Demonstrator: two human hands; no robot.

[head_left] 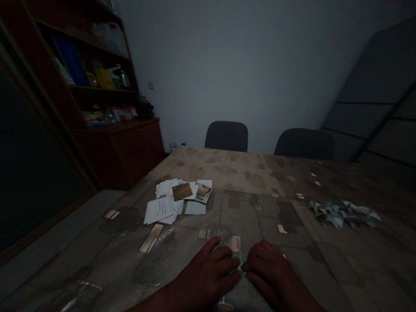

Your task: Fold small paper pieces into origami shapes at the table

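Note:
Near the table's front edge, my left hand (212,268) and my right hand (269,268) meet with their fingertips almost together. Between them is a small pale green-blue piece of paper (242,268), mostly hidden by the fingers. The left thumb and fingers pinch its left side, with the index finger raised and bent. My right hand's fingers are curled and close on the paper from the other side. A heap of similar pale, crumpled or folded paper pieces (344,214) lies farther off to the right.
Printed sheets (159,209) and cards, among them a brown card (182,191), lie in a loose pile left of centre. A patterned cloth (195,162) covers the table. Two dark chairs (226,135) stand behind it. A wooden shelf cabinet (136,138) is at the left. The room is dim.

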